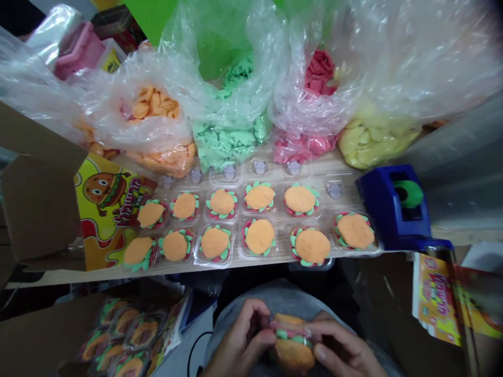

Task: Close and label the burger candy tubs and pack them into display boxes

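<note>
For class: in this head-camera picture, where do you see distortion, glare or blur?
In the head view, bowing curves the edge of the board; the plastic bags show pale glare; the left hand and right hand on the burger sweet look slightly soft; the top right corner darkens.

The person works with a bare left hand (236, 340) and a bare right hand (346, 351), with no sleeve, glove, ring or band showing on either, and the right thumbnail (320, 354) is smooth and trimmed short. Soft, plain grey fabric (275, 298), seemingly a shirt or trousers, covers the body below the camera, with no print or marking in view. A thin black cable (191, 356) curves just beside it, though whether it belongs to the person's gear cannot be told.
</note>
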Action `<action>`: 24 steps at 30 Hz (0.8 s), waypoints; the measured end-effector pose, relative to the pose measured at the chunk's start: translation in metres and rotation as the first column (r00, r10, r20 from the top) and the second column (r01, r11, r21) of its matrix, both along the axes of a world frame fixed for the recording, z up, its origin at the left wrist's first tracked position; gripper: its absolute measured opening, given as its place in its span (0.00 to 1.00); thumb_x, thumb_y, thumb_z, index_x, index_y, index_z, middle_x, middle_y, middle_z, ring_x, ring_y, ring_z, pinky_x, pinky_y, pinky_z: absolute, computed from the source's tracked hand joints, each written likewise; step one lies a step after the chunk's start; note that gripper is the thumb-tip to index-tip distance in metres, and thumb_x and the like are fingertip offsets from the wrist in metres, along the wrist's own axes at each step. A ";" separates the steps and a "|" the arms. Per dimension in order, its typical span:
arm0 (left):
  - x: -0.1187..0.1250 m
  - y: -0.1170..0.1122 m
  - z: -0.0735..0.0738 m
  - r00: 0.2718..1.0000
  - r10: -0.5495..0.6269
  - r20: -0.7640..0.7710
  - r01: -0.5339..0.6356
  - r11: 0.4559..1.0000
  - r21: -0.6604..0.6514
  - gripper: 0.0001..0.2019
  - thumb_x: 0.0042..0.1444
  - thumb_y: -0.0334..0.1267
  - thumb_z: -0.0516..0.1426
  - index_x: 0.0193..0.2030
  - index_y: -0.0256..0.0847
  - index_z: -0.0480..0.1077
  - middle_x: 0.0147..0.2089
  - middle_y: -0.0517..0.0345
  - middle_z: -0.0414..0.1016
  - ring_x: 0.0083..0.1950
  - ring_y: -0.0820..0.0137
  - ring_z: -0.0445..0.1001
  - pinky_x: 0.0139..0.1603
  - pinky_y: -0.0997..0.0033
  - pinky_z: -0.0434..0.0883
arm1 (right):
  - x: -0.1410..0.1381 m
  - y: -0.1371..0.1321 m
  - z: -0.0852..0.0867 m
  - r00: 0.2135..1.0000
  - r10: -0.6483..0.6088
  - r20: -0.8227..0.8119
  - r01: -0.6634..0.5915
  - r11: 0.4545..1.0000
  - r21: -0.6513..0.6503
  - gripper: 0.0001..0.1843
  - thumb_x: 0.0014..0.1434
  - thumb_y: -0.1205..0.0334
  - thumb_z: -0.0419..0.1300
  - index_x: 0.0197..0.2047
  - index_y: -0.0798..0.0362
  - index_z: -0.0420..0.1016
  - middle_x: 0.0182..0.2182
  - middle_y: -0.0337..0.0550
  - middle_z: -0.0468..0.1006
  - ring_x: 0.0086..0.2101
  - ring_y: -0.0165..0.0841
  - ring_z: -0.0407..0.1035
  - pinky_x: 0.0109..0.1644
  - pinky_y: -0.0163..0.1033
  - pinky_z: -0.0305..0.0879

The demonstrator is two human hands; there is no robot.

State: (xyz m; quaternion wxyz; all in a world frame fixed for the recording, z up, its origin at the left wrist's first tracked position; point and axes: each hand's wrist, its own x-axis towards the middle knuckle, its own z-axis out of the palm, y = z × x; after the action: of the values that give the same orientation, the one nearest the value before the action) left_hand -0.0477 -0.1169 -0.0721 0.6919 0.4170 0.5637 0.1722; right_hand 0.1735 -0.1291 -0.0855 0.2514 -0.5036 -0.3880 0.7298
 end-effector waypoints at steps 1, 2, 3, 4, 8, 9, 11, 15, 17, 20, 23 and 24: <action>0.001 -0.005 -0.004 1.000 0.026 0.005 -0.026 1.000 -0.017 0.13 0.56 0.50 0.52 0.37 0.42 0.60 0.31 0.64 0.57 0.33 0.73 0.59 0.34 0.75 0.60 | 0.000 -0.002 -0.001 0.999 -0.033 -0.012 0.033 0.999 -0.014 0.10 0.54 0.53 0.60 0.39 0.41 0.78 0.32 0.40 0.74 0.36 0.34 0.70 0.41 0.34 0.67; 0.002 -0.007 -0.005 0.999 0.036 -0.006 -0.036 0.999 -0.015 0.14 0.56 0.51 0.50 0.35 0.42 0.59 0.30 0.64 0.56 0.32 0.73 0.58 0.33 0.75 0.59 | -0.001 -0.002 -0.001 0.997 -0.067 -0.027 0.066 0.997 -0.036 0.09 0.54 0.53 0.60 0.38 0.42 0.78 0.32 0.40 0.74 0.36 0.34 0.70 0.42 0.34 0.67; 0.003 -0.006 -0.005 0.999 0.034 -0.033 -0.034 0.999 -0.002 0.14 0.57 0.51 0.49 0.33 0.42 0.58 0.30 0.64 0.55 0.31 0.73 0.57 0.33 0.75 0.59 | -0.003 -0.002 -0.001 0.995 -0.097 -0.040 0.094 0.994 -0.061 0.09 0.54 0.53 0.59 0.38 0.43 0.77 0.33 0.40 0.74 0.36 0.34 0.70 0.42 0.34 0.66; 0.004 -0.001 -0.003 0.998 0.026 -0.065 -0.025 1.000 0.015 0.14 0.58 0.50 0.48 0.33 0.42 0.57 0.30 0.64 0.55 0.32 0.73 0.57 0.33 0.75 0.59 | -0.004 -0.002 -0.001 0.991 -0.122 -0.052 0.118 0.989 -0.085 0.09 0.55 0.53 0.59 0.37 0.44 0.76 0.33 0.40 0.74 0.37 0.33 0.70 0.43 0.34 0.66; 0.001 0.040 0.021 0.979 -0.150 -0.140 0.160 0.985 0.067 0.08 0.59 0.43 0.47 0.34 0.42 0.58 0.32 0.63 0.59 0.34 0.72 0.60 0.36 0.75 0.60 | -0.014 0.003 0.001 0.974 -0.195 -0.111 0.185 0.978 -0.095 0.07 0.53 0.54 0.61 0.34 0.45 0.74 0.30 0.37 0.72 0.34 0.30 0.68 0.39 0.31 0.65; -0.001 0.050 0.028 0.965 -0.215 -0.152 0.228 0.971 0.072 0.07 0.59 0.42 0.47 0.34 0.42 0.58 0.32 0.63 0.60 0.35 0.72 0.61 0.37 0.75 0.60 | -0.016 0.004 0.001 0.975 -0.186 -0.125 0.175 0.980 -0.091 0.08 0.53 0.53 0.62 0.35 0.45 0.74 0.30 0.36 0.72 0.33 0.30 0.68 0.39 0.31 0.65; -0.004 0.060 0.036 0.932 -0.321 -0.167 0.336 0.939 0.072 0.06 0.60 0.39 0.47 0.35 0.42 0.59 0.33 0.63 0.62 0.36 0.72 0.62 0.38 0.76 0.60 | -0.019 0.006 0.000 0.987 -0.116 -0.115 0.111 0.993 -0.046 0.10 0.53 0.51 0.61 0.37 0.46 0.75 0.30 0.39 0.73 0.33 0.31 0.69 0.39 0.33 0.65; -0.008 0.039 0.017 0.901 -0.382 -0.204 0.414 0.898 0.146 0.05 0.57 0.38 0.50 0.32 0.42 0.58 0.32 0.62 0.65 0.33 0.72 0.63 0.35 0.76 0.61 | -0.020 0.010 0.000 0.999 0.044 0.021 -0.045 0.994 0.100 0.14 0.54 0.49 0.58 0.35 0.49 0.79 0.28 0.43 0.73 0.31 0.33 0.69 0.36 0.36 0.65; -0.009 0.022 -0.001 0.904 -0.354 -0.239 0.407 0.884 0.231 0.08 0.58 0.42 0.49 0.30 0.43 0.56 0.30 0.62 0.64 0.31 0.72 0.63 0.32 0.76 0.60 | -0.022 0.013 0.002 0.995 0.071 0.066 -0.078 0.991 0.111 0.15 0.55 0.49 0.57 0.33 0.50 0.79 0.26 0.43 0.73 0.30 0.33 0.69 0.35 0.36 0.65; -0.010 0.010 -0.016 0.907 -0.332 -0.261 0.403 0.864 0.303 0.12 0.61 0.45 0.45 0.29 0.43 0.56 0.30 0.61 0.64 0.30 0.72 0.63 0.32 0.76 0.61 | -0.029 0.021 0.008 0.987 0.101 0.122 -0.116 0.985 0.125 0.14 0.56 0.52 0.56 0.30 0.52 0.77 0.26 0.43 0.72 0.30 0.33 0.69 0.34 0.36 0.64; -0.008 0.014 -0.007 0.916 -0.303 -0.263 0.368 0.896 0.248 0.12 0.62 0.45 0.45 0.31 0.43 0.60 0.31 0.61 0.65 0.32 0.72 0.64 0.35 0.76 0.62 | -0.035 0.027 0.011 0.978 0.122 0.170 -0.148 0.977 0.151 0.12 0.56 0.56 0.55 0.28 0.53 0.74 0.27 0.42 0.70 0.31 0.33 0.68 0.35 0.36 0.63; -0.008 0.015 -0.003 0.928 -0.271 -0.257 0.331 0.916 0.228 0.12 0.62 0.46 0.45 0.32 0.42 0.61 0.31 0.60 0.65 0.33 0.72 0.64 0.36 0.76 0.62 | -0.035 0.027 0.011 0.978 0.114 0.175 -0.140 0.980 0.143 0.11 0.56 0.57 0.55 0.28 0.53 0.73 0.26 0.42 0.70 0.31 0.33 0.67 0.35 0.35 0.63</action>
State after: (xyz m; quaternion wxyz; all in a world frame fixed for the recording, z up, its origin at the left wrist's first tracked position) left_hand -0.0557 -0.1019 -0.0747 0.5807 0.6050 0.5372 0.0902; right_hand 0.1384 -0.1021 -0.0745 0.2093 -0.5157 -0.4942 0.6679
